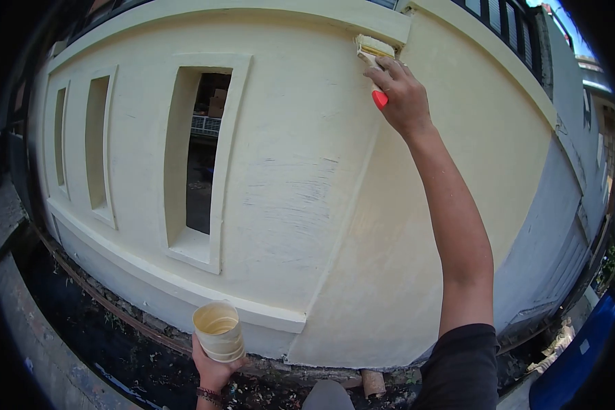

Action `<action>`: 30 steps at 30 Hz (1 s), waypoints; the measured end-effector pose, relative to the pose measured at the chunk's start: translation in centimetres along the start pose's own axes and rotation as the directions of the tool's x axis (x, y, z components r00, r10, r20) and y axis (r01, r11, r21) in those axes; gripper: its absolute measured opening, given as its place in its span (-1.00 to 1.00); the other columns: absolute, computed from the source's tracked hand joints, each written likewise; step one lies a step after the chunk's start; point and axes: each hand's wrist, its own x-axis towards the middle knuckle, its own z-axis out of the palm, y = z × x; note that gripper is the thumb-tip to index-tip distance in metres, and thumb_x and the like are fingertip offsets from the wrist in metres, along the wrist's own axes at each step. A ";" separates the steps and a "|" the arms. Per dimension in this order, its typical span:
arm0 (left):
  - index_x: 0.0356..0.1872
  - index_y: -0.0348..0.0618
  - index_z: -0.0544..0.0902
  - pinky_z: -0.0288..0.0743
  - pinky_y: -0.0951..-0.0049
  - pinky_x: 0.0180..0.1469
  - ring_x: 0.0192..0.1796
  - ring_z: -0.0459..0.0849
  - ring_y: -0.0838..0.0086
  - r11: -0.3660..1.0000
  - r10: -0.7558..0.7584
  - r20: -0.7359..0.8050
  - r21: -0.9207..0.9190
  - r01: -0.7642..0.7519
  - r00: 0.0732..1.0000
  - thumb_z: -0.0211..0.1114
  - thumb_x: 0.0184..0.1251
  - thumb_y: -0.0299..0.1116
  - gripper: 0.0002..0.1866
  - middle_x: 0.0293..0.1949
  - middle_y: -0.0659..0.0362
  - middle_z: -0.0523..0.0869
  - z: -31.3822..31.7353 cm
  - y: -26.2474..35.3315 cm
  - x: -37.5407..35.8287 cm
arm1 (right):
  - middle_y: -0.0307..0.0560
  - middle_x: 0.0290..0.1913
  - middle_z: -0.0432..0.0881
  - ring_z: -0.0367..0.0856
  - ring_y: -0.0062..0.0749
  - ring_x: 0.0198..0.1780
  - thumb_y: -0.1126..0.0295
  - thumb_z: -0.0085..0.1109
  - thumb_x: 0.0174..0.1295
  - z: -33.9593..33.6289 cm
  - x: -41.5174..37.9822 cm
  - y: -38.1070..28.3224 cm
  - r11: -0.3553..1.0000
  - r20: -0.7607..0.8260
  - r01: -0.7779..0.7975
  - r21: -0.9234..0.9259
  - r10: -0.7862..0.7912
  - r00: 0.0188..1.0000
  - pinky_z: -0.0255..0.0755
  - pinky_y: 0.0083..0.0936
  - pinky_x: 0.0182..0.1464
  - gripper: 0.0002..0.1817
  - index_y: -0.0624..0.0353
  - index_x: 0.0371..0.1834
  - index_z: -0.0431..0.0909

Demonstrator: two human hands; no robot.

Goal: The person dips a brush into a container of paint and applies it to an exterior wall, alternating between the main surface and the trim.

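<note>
High on the cream wall, my right hand grips a paintbrush with a red-tipped handle. Its pale, paint-coated bristles touch or nearly touch the wall just under the top ledge. Low in the view, my left hand holds a cream paint cup from below, its open mouth facing up. Paint coats the inside of the cup. Thin grey streaks show through the cream paint on the wall's middle part, between the window opening and the corner line.
Framed narrow openings line the wall at left. A protruding ledge runs along its lower part. Below lies a dark, debris-strewn ditch with a pipe end. A blue barrel stands at lower right; black railings top the wall.
</note>
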 end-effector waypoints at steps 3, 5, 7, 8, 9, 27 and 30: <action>0.13 -0.20 0.38 0.58 0.33 0.10 0.03 0.66 0.38 1.000 0.020 -0.024 0.015 -0.019 1.000 0.73 -0.54 -0.48 -0.01 0.00 0.13 0.63 -0.2 0.0 -0.1 | -0.13 -0.03 0.65 0.67 -0.17 -0.02 0.49 0.27 0.11 0.3 0.3 0.2 1.000 0.012 -0.011 -0.002 0.011 1.000 0.65 -0.34 -0.09 -0.76 -0.06 -0.15 0.62; 0.13 -0.20 0.38 0.58 0.33 0.09 0.02 0.67 0.38 0.999 0.022 -0.030 0.040 -0.021 0.999 0.73 -0.54 -0.47 -0.02 0.00 0.13 0.63 -0.2 0.0 -0.2 | -0.13 -0.03 0.65 0.67 -0.17 -0.03 0.49 0.26 0.12 0.3 0.4 0.1 1.000 0.013 -0.019 0.007 0.019 1.000 0.65 -0.35 -0.10 -0.76 -0.06 -0.15 0.62; 0.12 -0.20 0.38 0.58 0.34 0.09 0.02 0.67 0.38 1.000 0.011 -0.036 -0.002 -0.011 0.999 0.73 -0.53 -0.47 -0.03 0.00 0.12 0.64 -0.2 0.3 -0.3 | -0.12 -0.03 0.66 0.67 -0.18 -0.01 0.49 0.25 0.13 0.3 0.5 0.0 0.999 0.057 -0.037 0.017 0.036 0.998 0.65 -0.35 -0.10 -0.76 -0.07 -0.14 0.63; 0.12 -0.20 0.38 0.58 0.34 0.09 0.02 0.67 0.38 1.000 0.010 -0.034 -0.002 -0.010 0.999 0.73 -0.53 -0.47 -0.03 0.00 0.12 0.64 -0.2 0.3 -0.2 | -0.12 -0.03 0.66 0.67 -0.18 -0.01 0.49 0.25 0.13 0.2 0.4 0.0 0.999 0.059 -0.038 0.016 0.037 0.998 0.65 -0.35 -0.10 -0.76 -0.07 -0.14 0.63; 0.13 -0.20 0.38 0.58 0.34 0.09 0.02 0.67 0.38 1.000 0.013 -0.031 -0.003 -0.013 0.999 0.73 -0.52 -0.47 -0.02 0.00 0.12 0.64 -0.2 0.4 -0.2 | -0.12 -0.02 0.66 0.67 -0.19 0.00 0.49 0.25 0.13 0.3 0.5 0.1 0.999 0.058 -0.047 -0.003 0.047 0.997 0.65 -0.34 -0.10 -0.77 -0.07 -0.14 0.63; 0.25 -0.20 0.34 0.59 0.32 0.12 0.04 0.66 0.38 1.000 0.014 -0.037 -0.001 -0.014 0.999 0.68 -0.59 -0.54 0.09 0.04 0.16 0.61 -1.5 0.5 -0.3 | -0.17 -0.12 0.70 0.67 -0.21 -0.05 0.51 0.24 0.09 -1.7 0.3 -0.8 0.980 0.162 -0.145 0.135 0.122 0.979 0.63 -0.29 -0.11 -0.80 -0.05 -0.22 0.66; 0.25 -0.20 0.34 0.59 0.33 0.12 0.04 0.65 0.38 1.000 0.012 -0.032 -0.007 -0.012 0.999 0.68 -0.58 -0.55 0.09 0.04 0.16 0.61 -1.4 0.6 -0.4 | -0.19 -0.12 0.70 0.67 -0.22 -0.06 0.52 0.23 0.09 -1.0 1.0 0.3 0.985 0.095 -0.132 0.115 0.121 0.988 0.62 -0.29 -0.11 -0.80 -0.05 -0.23 0.66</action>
